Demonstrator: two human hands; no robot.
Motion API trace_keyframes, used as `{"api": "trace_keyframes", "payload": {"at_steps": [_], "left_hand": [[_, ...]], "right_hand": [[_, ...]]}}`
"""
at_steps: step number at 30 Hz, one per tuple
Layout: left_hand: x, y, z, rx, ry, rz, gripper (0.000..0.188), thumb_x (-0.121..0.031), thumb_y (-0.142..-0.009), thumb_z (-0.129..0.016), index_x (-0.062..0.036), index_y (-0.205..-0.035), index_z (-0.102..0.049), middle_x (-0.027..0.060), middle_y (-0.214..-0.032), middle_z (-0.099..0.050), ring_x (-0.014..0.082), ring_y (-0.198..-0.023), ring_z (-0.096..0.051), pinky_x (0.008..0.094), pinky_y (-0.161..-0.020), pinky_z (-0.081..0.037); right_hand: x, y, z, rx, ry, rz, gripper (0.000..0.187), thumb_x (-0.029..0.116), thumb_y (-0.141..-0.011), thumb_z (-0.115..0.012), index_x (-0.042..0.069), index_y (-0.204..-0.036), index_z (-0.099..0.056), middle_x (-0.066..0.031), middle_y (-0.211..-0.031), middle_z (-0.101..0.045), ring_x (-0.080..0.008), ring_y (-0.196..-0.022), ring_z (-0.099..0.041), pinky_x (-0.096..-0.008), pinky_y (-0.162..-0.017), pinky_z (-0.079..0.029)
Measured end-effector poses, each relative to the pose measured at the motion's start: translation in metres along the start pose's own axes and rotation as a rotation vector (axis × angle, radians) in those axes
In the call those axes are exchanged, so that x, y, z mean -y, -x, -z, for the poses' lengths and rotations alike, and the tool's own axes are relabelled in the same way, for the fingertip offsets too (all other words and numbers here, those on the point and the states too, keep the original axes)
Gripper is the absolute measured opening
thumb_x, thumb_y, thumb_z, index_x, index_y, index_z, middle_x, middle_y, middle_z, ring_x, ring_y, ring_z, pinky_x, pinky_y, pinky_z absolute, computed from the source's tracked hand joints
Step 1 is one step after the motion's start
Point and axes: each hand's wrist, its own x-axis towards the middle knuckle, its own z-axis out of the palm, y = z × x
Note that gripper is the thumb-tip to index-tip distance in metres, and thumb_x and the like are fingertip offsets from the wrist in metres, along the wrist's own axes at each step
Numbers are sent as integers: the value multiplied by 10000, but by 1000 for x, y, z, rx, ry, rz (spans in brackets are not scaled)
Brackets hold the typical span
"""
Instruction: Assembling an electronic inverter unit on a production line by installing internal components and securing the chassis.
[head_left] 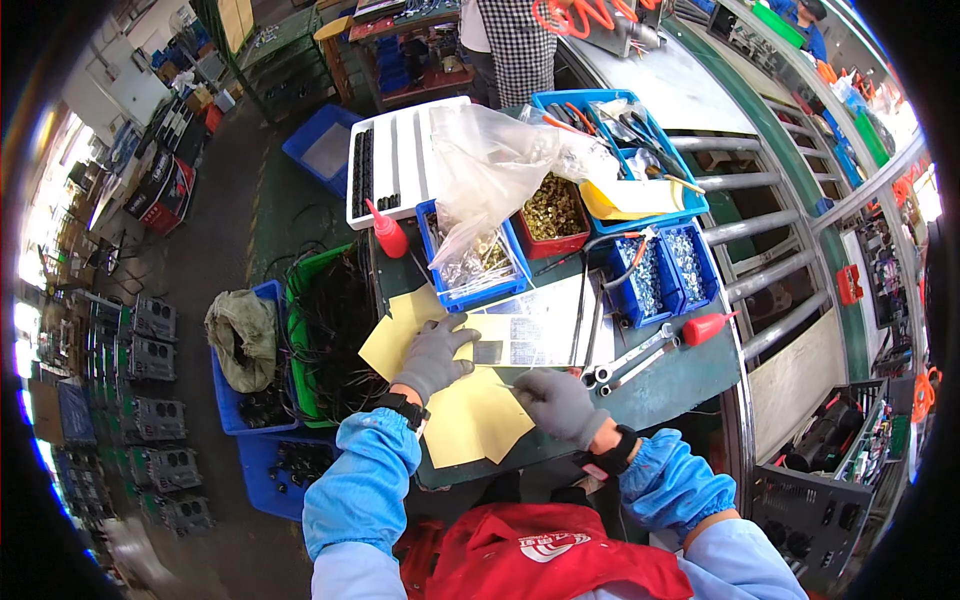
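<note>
My left hand (437,358), in a grey glove, rests on yellow paper sheets (480,418) with its fingers apart. Beside it lies a white printed sheet (535,335), which runs under the blue bin. My right hand (560,407), also gloved, hovers at the right edge of the yellow paper with curled fingers; anything small inside its grip is hidden. Just beyond it are metal wrenches (640,358) and a red squeeze bottle (708,327). Dark thin rods (580,320) lie across the white sheet.
Blue bins (648,283) of screws, a red bin of brass-coloured parts (552,210) and a tool tray (665,208) line the bench's far side. Another red bottle (388,235) stands left. A green crate of black cables (330,330) sits left of the bench; a roller conveyor (750,230) runs right.
</note>
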Motion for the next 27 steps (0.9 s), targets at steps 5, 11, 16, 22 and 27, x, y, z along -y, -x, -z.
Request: {"api": "trace_keyframes", "payload": {"at_steps": [5,11,16,22,27], "left_hand": [[-3,1,-9,-64,73,61,495,-207,-656,-789,-218,-1136,-664,58,-1463,-445,390,-1261,-438,484,-1065,-388],[1,0,-20,-110,63,59,462,-235,-661,-782,-210,-1109,-674,74,-1462,-449,401,-1271,-433,489,-1062,-383],[12,-3,-35,-129,78,35,421,-280,-697,-754,-203,-1105,-683,72,-1461,-453,337,-1297,-439,455,-1070,-375],[17,-3,-22,-86,58,15,624,-187,-727,-686,-174,-1336,-552,141,-1420,-496,343,-1314,-445,406,-1095,-364],[35,-13,-10,86,449,46,614,69,-744,-485,-104,-1327,-566,152,-1373,-546,303,-1303,-475,359,-1097,-364]], "right_hand": [[4,4,19,22,-106,-527,278,264,-872,-551,59,-1021,-668,-205,-945,-683,-390,-930,-646,-445,-815,-503],[6,-22,7,-77,-127,-532,452,378,-829,-597,-18,-1043,-638,-275,-988,-663,-422,-971,-636,-457,-847,-491],[-2,-54,-17,-96,-154,-611,603,490,-783,-617,-59,-1028,-658,-307,-1007,-660,-434,-980,-643,-452,-853,-497],[0,-66,-45,-153,38,-542,413,403,-821,-610,19,-935,-713,-238,-922,-681,-408,-853,-664,-475,-778,-520],[30,-39,-48,-219,287,-11,183,279,-835,-622,97,-823,-631,-127,-851,-613,-356,-708,-639,-473,-610,-518]]}}
